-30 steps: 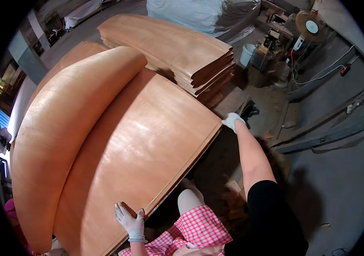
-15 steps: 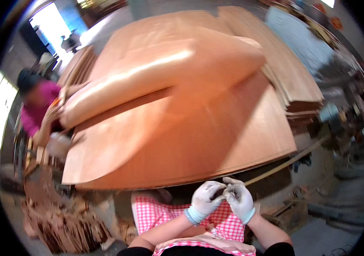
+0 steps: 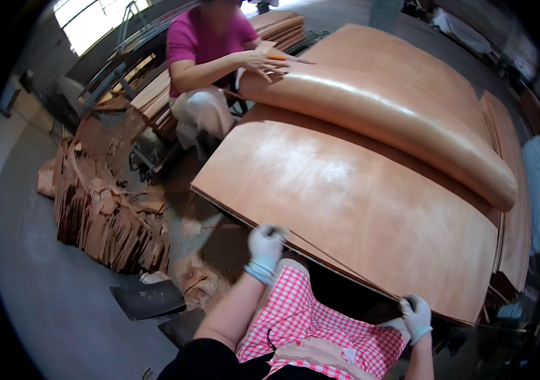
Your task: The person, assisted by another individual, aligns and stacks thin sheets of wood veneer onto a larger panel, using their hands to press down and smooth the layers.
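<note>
Item: veneer stack, broad brown sheets, at the wearer's front; near edge running between both gloved hands.
Item: folded sheet, rolled back over the stack's far half, its fold a loose, rounded bulge from the left edge to near the right edge.
Item: left hand, gloved, at the near edge, toward the near left corner; fingers curled in; whether they grip anything, cannot tell.
Item: right hand, gloved, at the near edge, short of the near right corner; thumb and fingers appear to pinch a thin sheet edge; how many layers, cannot tell.
Item: co-worker, at the stack's left edge, hands by the fold, with a small orange object.
Risks, judged: thin veneer could split along its grain if the hands pull unevenly; an edge layer could shift if the pinch takes more than one sheet; the bulge could spring forward if the co-worker's hold slackens, or crease if pressed.
Item: offcut pile, ragged, on the floor beyond the near left corner; a possible trip hazard.
</note>
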The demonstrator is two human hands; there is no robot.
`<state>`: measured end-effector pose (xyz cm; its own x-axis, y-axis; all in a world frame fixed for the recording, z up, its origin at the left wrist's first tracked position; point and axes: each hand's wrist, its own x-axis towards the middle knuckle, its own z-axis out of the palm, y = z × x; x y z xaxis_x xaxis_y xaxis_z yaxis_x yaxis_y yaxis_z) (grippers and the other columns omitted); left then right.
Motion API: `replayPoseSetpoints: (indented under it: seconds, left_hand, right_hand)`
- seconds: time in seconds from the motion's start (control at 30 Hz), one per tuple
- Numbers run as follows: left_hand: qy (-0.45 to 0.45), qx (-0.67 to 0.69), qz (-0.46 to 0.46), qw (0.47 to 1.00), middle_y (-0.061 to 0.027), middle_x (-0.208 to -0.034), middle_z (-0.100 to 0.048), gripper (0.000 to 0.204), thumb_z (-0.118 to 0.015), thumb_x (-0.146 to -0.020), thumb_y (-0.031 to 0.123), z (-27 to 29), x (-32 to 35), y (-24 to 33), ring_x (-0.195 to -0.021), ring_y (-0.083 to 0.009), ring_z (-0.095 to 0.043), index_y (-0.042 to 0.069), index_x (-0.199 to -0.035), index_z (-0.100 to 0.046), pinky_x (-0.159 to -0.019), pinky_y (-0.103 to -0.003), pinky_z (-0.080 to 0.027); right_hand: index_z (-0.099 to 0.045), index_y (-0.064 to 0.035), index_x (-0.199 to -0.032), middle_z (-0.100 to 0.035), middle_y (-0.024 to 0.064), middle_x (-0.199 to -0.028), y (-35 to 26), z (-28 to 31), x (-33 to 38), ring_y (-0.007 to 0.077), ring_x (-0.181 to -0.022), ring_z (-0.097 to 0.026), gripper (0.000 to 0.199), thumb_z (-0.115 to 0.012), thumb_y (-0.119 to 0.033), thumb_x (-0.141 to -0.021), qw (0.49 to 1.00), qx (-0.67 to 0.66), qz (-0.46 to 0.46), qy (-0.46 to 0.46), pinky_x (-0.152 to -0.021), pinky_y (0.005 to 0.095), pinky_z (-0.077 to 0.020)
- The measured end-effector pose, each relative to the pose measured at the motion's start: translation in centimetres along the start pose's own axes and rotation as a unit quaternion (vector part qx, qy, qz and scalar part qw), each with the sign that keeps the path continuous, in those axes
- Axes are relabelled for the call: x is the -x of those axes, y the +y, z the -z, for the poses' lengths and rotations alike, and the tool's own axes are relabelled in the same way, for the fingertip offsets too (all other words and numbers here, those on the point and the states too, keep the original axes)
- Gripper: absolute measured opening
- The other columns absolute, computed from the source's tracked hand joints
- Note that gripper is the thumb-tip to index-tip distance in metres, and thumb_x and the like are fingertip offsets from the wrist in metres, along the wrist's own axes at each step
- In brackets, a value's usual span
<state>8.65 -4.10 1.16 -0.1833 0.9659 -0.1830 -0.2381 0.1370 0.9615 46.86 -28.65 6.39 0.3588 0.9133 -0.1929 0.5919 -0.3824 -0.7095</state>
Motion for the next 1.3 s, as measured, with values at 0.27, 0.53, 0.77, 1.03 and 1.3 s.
replayPoseSetpoints:
  seconds: [0.27,0.53,0.77,1.03,1.3]
  left_hand:
    - [0.222,-0.319,-0.137,0.911,-0.0041,-0.078,-0.069,0.012,-0.077,-0.083,0.009,22.8,-20.4,4.8,-0.071,-0.0102,-0.058,-0.001,-0.087,-0.071,-0.065,-0.031,-0.049]
    - [0.165,-0.470,-0.075,0.864,-0.0114,-0.084,-0.072,0.026,-0.078,-0.081,0.024,25.7,-24.9,1.6,-0.076,-0.0200,-0.064,0.000,-0.092,-0.073,-0.076,-0.035,-0.052]
    - [0.173,-0.530,-0.072,0.827,-0.0160,-0.109,-0.069,0.053,-0.078,-0.081,0.021,26.3,-25.3,3.1,-0.103,-0.0256,-0.065,0.001,-0.127,-0.061,-0.092,-0.038,-0.051]
    - [-0.118,-0.650,-0.246,0.709,-0.0310,-0.151,-0.038,0.075,-0.066,-0.084,0.022,-4.6,-4.2,-2.1,-0.143,-0.0440,-0.033,-0.013,-0.143,-0.037,-0.122,-0.046,-0.023]
    - [-0.398,-0.598,-0.277,0.639,-0.0275,-0.160,-0.024,0.096,-0.071,-0.084,0.040,-21.7,13.9,-10.1,-0.149,-0.0417,-0.019,-0.006,-0.153,-0.023,-0.123,-0.051,-0.012]
  right_hand:
    - [-0.070,0.0027,-0.092,-0.069,0.0199,-0.084,2.0,2.9,-2.0,0.0317,-0.080,-0.068,0.025,-0.071,-0.022,-0.088,0.982,0.181,-0.052,0.023,-0.074,0.0400,-0.0528]
    - [-0.072,0.0042,-0.090,-0.070,0.0256,-0.085,-1.8,0.6,-4.8,0.0354,-0.082,-0.071,0.043,-0.072,-0.038,-0.082,0.958,0.247,-0.141,-0.044,-0.074,0.0418,-0.0532]
    - [-0.073,0.0003,-0.087,-0.072,0.0235,-0.088,2.6,-0.5,-7.7,0.0358,-0.085,-0.070,0.048,-0.074,-0.047,-0.078,0.948,0.237,-0.200,-0.068,-0.078,0.0430,-0.0536]
    - [-0.073,-0.0014,-0.094,-0.071,0.0236,-0.097,2.7,-0.2,-7.0,0.0377,-0.094,-0.069,0.049,-0.073,-0.048,-0.078,0.956,0.193,-0.203,-0.085,-0.084,0.0445,-0.0539]
    - [-0.073,-0.0077,-0.105,-0.071,0.0193,-0.108,3.4,-0.1,-6.4,0.0365,-0.102,-0.068,0.040,-0.066,-0.041,-0.084,0.968,0.147,-0.180,-0.096,-0.090,0.0456,-0.0532]
